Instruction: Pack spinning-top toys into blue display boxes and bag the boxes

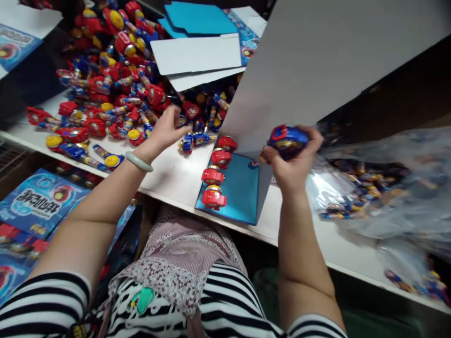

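My right hand (296,162) is closed around a blue toy (288,140) with a red and gold top. A short clear tube sticks out of it toward the left. It is held above the right edge of a blue box (239,188) with one open side. Red toys (213,176) stand in a row along the box's left side. My left hand (171,126), thumb and fingers apart and nothing seen in them, is at the near edge of a heap of red and blue toys (102,84). Blue toys (197,139) lie just right of its fingertips.
A tall grey-white panel (303,56) rises behind the box. Folded cartons (200,51) lie on the heap. On the right, clear plastic bags (398,183) hold small colourful pieces. Printed blue boxes (42,199) are stacked below the white table's (169,173) front edge at left.
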Demonstrator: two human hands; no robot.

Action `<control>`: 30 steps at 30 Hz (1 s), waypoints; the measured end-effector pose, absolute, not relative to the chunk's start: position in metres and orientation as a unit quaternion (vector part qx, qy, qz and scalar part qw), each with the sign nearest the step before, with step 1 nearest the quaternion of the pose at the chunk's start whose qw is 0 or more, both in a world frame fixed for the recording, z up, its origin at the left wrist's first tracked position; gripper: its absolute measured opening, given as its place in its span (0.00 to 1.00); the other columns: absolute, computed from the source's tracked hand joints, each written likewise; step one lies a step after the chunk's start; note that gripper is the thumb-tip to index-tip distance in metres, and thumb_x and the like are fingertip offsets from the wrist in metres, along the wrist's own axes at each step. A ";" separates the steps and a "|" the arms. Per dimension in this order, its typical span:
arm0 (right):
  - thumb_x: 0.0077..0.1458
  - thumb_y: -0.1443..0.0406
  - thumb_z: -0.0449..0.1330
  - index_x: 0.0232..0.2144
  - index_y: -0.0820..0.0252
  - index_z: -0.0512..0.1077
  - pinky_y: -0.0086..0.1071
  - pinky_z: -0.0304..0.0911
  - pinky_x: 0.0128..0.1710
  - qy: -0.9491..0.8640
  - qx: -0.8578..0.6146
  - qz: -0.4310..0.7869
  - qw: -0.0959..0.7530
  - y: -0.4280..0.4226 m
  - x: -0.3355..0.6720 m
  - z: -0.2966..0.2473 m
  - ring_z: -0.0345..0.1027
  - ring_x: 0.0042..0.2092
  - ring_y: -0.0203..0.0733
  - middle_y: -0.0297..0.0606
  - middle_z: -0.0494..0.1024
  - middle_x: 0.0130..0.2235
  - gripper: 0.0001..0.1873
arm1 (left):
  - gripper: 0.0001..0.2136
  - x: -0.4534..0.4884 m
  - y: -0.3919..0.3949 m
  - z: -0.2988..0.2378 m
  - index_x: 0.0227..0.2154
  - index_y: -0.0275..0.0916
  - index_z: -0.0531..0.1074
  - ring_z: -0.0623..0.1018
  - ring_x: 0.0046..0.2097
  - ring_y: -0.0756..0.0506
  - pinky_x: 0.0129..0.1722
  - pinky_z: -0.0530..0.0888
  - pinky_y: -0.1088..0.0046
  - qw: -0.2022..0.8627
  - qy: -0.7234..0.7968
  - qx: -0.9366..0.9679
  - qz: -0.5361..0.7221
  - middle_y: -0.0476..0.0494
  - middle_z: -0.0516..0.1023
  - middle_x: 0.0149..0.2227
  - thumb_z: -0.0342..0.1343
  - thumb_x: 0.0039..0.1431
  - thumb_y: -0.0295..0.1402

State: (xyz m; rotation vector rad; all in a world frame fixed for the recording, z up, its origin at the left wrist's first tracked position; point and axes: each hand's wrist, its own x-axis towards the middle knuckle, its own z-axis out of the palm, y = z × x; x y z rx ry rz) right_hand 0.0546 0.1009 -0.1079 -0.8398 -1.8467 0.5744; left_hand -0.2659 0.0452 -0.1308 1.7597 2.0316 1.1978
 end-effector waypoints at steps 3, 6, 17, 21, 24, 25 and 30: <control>0.50 0.57 0.65 0.61 0.53 0.54 0.51 0.69 0.57 -0.721 -0.424 0.238 0.494 0.120 0.062 -0.151 0.69 0.56 0.51 0.47 0.66 0.59 0.39 | 0.37 -0.273 0.070 -0.195 0.56 0.32 0.63 0.71 0.61 0.28 0.61 0.69 0.49 0.142 0.749 0.580 0.286 0.27 0.71 0.56 0.69 0.45 0.44; 0.54 0.58 0.61 0.60 0.54 0.57 0.52 0.65 0.60 -0.721 -0.461 0.242 0.458 0.124 0.046 -0.174 0.68 0.58 0.51 0.48 0.67 0.60 0.33 | 0.28 -0.262 0.075 -0.225 0.52 0.33 0.64 0.74 0.56 0.29 0.56 0.72 0.49 0.166 0.775 0.553 0.257 0.26 0.74 0.52 0.62 0.52 0.41; 0.55 0.58 0.60 0.61 0.57 0.57 0.49 0.69 0.58 -0.748 -0.443 0.283 0.405 0.131 0.057 -0.181 0.71 0.55 0.48 0.47 0.70 0.60 0.33 | 0.13 -0.324 0.029 -0.190 0.38 0.46 0.73 0.74 0.41 0.45 0.48 0.73 0.60 0.036 0.671 0.495 0.551 0.53 0.76 0.37 0.59 0.51 0.43; 0.56 0.58 0.61 0.60 0.56 0.59 0.50 0.66 0.60 -0.769 -0.418 0.265 0.404 0.129 0.056 -0.180 0.71 0.56 0.50 0.47 0.71 0.59 0.31 | 0.13 -0.322 0.014 -0.158 0.41 0.47 0.76 0.75 0.42 0.45 0.47 0.73 0.63 0.004 0.594 0.539 0.597 0.53 0.78 0.39 0.61 0.52 0.42; 0.56 0.59 0.61 0.60 0.55 0.59 0.52 0.66 0.60 -0.766 -0.432 0.254 0.402 0.126 0.056 -0.176 0.70 0.56 0.51 0.47 0.71 0.59 0.31 | 0.13 -0.311 0.009 -0.140 0.40 0.47 0.77 0.76 0.41 0.45 0.47 0.74 0.63 -0.007 0.551 0.545 0.632 0.52 0.79 0.39 0.61 0.50 0.40; 0.56 0.59 0.60 0.61 0.55 0.59 0.52 0.66 0.59 -0.763 -0.437 0.254 0.402 0.126 0.055 -0.176 0.71 0.56 0.51 0.47 0.72 0.59 0.31 | 0.13 -0.306 0.008 -0.135 0.39 0.47 0.78 0.76 0.42 0.44 0.48 0.75 0.63 -0.014 0.532 0.544 0.649 0.51 0.79 0.39 0.60 0.49 0.39; 0.56 0.62 0.60 0.61 0.57 0.61 0.49 0.66 0.59 -0.791 -0.418 0.297 0.334 0.129 0.054 -0.186 0.71 0.56 0.49 0.47 0.73 0.59 0.31 | 0.16 -0.277 0.004 -0.110 0.43 0.46 0.75 0.77 0.45 0.43 0.50 0.75 0.60 0.002 0.496 0.544 0.677 0.47 0.77 0.42 0.55 0.50 0.40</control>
